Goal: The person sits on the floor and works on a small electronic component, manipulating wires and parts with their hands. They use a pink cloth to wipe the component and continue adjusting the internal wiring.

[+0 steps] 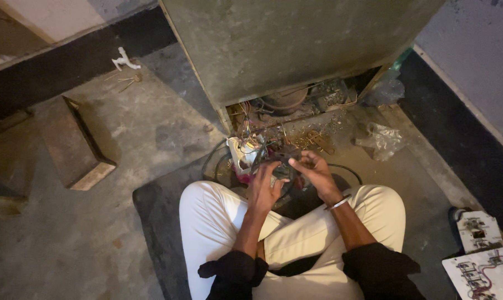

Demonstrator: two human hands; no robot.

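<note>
I sit cross-legged on a dark floor mat [157, 211] in white trousers, facing the open bottom rear of a grey metal appliance [285, 44]. My left hand [265, 186] and my right hand [313, 169] meet over a small dark part with wires [283, 161], both gripping it between the fingers. A tangle of coloured wires [251, 136] runs from it toward the appliance's open compartment, where a dark round compressor [285, 101] sits. A white plastic box [241, 153] lies just left of my hands.
A wooden block [79, 147] lies on the concrete floor to the left. White circuit boards [482, 261] rest at the lower right. Crumpled clear plastic [382, 139] lies right of the appliance. A small white fitting [125, 60] sits by the back wall. Black cable [346, 169] curves near my right knee.
</note>
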